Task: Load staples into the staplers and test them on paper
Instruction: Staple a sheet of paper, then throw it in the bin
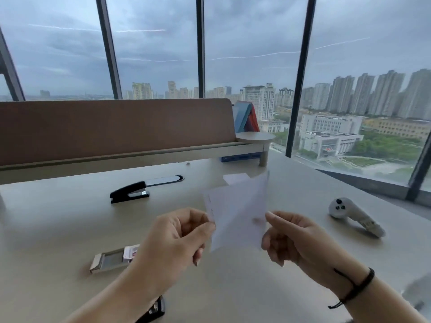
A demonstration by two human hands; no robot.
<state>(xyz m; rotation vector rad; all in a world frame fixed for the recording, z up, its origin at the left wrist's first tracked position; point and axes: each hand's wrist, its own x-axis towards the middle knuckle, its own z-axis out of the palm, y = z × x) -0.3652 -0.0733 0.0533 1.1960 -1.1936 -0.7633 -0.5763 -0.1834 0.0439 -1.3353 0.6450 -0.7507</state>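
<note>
One paper (238, 213) pinched between left hand (172, 238) fingers and right hand (296, 241) fingers; two staplers: one (129, 191) beyond left fingers, second (154, 310) under left forearm; one staple box (112, 258) beside left hand.

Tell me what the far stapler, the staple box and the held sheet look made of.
Far stapler: seemingly glossy black plastic with a metal magazine, silvery at the front. Staple box: thin, matte cardboard with an open flap. Held sheet: thin white paper, slightly translucent.

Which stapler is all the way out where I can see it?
The far stapler, black, sitting whole on the desk beyond the left hand. The near stapler is mostly hidden under the left forearm.
</note>
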